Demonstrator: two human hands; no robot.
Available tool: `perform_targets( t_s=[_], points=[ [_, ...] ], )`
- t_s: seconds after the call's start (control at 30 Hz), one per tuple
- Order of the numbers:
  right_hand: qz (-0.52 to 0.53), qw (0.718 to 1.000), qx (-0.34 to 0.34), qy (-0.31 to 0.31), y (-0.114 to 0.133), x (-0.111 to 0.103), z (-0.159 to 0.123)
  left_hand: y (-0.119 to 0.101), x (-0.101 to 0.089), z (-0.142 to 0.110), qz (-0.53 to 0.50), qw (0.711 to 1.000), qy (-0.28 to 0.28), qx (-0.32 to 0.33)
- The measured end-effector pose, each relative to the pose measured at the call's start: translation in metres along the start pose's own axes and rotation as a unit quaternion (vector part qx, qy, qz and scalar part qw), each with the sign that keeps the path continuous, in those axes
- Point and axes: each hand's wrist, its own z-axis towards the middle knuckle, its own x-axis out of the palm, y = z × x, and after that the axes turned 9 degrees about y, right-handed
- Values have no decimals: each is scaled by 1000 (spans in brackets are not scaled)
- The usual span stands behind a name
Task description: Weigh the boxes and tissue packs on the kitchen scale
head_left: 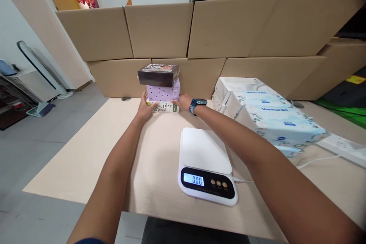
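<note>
Three boxes form a stack near the far edge of the table. At the bottom is a white box point(164, 107) with printed lettering, partly covered by my fingers. A purple box with dark dots point(162, 93) sits on it, and a dark brown box marked 20% point(158, 75) lies on top. My left hand point(145, 106) grips the white box from its left side, thumb across the front. On the right side, my right hand point(184, 103) holds the same box, with its thumb at the front corner. A white digital scale point(204, 146) reading 0.00 stands nearer to me, its plate bare.
Packs of tissues point(280, 118) are piled on the right of the table point(94, 152). Behind the stack rises a wall of cardboard boxes point(160, 32). A white power strip point(343, 145) lies at the right, and a white cable point(243, 180) runs from the scale under my right arm.
</note>
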Motion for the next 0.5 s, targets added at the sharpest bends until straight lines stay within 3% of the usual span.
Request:
perform_targets(
  t_s=[0.5],
  points=[
    [33,999,9,10,-1,-7,-1,4,-4,3,24,1000,15,-3]
  ],
)
